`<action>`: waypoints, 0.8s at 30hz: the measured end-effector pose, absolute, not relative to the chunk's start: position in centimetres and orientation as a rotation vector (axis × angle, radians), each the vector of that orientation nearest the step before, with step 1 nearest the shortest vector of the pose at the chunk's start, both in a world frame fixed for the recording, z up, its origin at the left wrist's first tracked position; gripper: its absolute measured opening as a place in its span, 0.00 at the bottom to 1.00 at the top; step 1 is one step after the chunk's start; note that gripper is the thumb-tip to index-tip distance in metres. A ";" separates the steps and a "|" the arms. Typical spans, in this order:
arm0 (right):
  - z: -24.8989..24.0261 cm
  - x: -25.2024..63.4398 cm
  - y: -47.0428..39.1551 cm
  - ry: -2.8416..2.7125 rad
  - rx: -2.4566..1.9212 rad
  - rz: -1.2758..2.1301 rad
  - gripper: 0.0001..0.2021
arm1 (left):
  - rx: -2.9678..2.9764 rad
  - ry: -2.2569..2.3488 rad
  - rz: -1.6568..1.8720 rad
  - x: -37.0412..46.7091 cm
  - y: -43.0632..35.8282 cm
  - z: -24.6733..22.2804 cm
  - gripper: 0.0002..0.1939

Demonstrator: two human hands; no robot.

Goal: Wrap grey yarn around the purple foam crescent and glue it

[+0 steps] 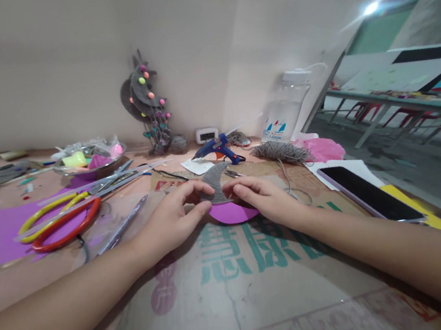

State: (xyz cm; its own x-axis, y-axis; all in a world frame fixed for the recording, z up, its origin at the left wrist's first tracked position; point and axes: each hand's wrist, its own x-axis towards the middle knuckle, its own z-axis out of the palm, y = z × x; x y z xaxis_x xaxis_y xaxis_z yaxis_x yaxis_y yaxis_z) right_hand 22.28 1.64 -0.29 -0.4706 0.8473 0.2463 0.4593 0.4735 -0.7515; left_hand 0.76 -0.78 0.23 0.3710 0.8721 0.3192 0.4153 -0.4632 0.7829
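A grey yarn-wrapped piece [216, 184], shaped like a curved, pointed hat, stands above a purple rounded piece [234, 214] at the middle of the table. My left hand [176, 215] pinches the grey piece's left edge between thumb and fingers. From the right, my right hand [267, 196] has its fingers closed at the grey piece's lower right edge, close to the purple piece. Just behind them lie a blue glue gun [220, 148] and a white scrap of paper [198, 166].
Scissors with red and yellow handles [62, 223] and a pen [123, 225] lie left. A bowl [93, 165], a grey moon decoration [148, 104] and a small clock [207, 135] stand behind. Rightward are grey yarn [281, 152], a bottle [284, 107] and a phone [370, 194].
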 end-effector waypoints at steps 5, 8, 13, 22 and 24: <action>0.3 21.5 1.1 -2.226 -1.040 0.592 0.07 | 2.060 1.084 0.970 0.8 -1.0 0.4 0.08; 0.4 21.1 0.9 -2.241 -1.083 0.591 0.06 | 2.066 1.043 0.976 0.9 -1.0 0.2 0.10; 0.4 21.3 0.9 -2.169 -1.119 0.757 0.06 | 1.884 0.853 1.033 0.9 -0.6 -0.6 0.33; 0.5 21.4 0.9 -2.154 -1.108 0.826 0.08 | 1.848 1.173 1.075 0.0 0.3 -1.2 0.18; 0.4 21.5 1.0 -2.169 -1.103 0.817 0.08 | 1.864 1.184 1.050 0.0 0.4 -1.2 0.18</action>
